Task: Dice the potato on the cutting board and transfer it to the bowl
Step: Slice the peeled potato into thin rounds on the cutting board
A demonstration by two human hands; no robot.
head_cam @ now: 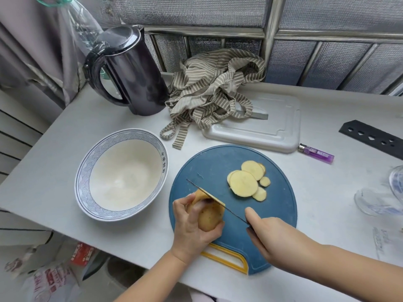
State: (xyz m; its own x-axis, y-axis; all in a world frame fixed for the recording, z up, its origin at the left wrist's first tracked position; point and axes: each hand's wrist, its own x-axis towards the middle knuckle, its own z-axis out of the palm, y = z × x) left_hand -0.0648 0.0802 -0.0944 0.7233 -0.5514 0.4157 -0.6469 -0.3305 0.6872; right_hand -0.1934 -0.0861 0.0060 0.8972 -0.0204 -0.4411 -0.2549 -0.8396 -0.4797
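**Hazard 1.** The left hand (192, 225) is gripping the potato (209, 215) at the near left of the blue cutting board (213, 164). Its fingers (186, 200) are curling round the skin, and one fingertip is sitting just beside the knife blade (218, 200). The blade is biting into the far end of the potato. If it wanders toward the hand, that fingertip is probably taking the cut.

**Hazard 2.** The potato is showing only rounded skin, and I can see no flat face bearing on the board. Under downward pressure it is liable to roll and throw the cut off line.

**Hazard 3.** The right hand (274, 236) is clamping its fingers on the dark knife handle, with one digit reaching forward to the heel of the blade. A forward slip is putting that digit at risk.

**Hazard 4.** The board's yellow handle end is lying near the front edge of the tabletop (54, 160). Heavy pressure there may shift the board.

**Containers.**
- The patterned bowl (84, 171) is standing on the tabletop just beside the board, to its left, and is holding nothing.
- Round potato slices (243, 183) are lying overlapped on the far right of the board, not yet diced.
- The black kettle (130, 73) is standing behind the bowl with its lid down, so its contents are hidden.
- A clear glass vessel (383, 201) is sitting at the right edge of the view. I cannot tell its contents.
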